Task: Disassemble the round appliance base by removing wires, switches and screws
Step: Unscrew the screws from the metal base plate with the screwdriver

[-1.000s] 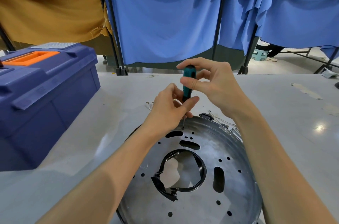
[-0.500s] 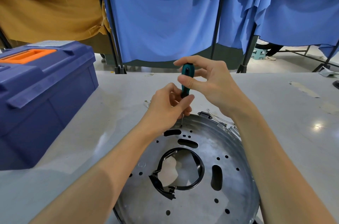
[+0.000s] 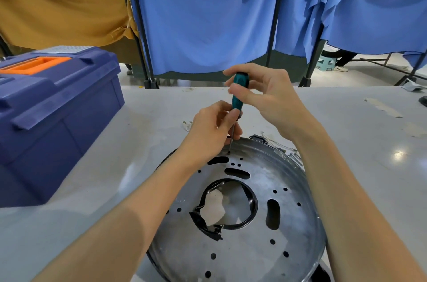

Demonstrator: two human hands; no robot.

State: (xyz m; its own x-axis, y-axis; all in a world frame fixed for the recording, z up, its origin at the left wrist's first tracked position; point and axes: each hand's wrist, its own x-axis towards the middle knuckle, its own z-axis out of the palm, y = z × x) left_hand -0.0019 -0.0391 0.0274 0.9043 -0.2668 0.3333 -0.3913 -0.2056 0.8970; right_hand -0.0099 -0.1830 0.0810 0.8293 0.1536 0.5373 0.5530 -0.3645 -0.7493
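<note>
A round shiny metal appliance base (image 3: 251, 249) lies flat on the grey table, with several holes, slots and a black ring around its central opening. A teal-handled screwdriver (image 3: 238, 94) stands almost upright, its tip set on a spot near the base's far rim. My right hand (image 3: 265, 97) pinches the top of the handle. My left hand (image 3: 212, 127) holds the lower handle and shaft between thumb and fingers. Thin wires (image 3: 277, 143) lie beside the far right rim.
A closed blue toolbox (image 3: 53, 115) with an orange handle stands on the table at the left. Blue and mustard curtains on black stands hang behind the table's far edge. A small white wire piece (image 3: 187, 124) lies on the table behind my left hand.
My right hand's fingers have shifted slightly around the screwdriver handle. The tip stays on the same spot of the base and my left hand keeps its hold.
</note>
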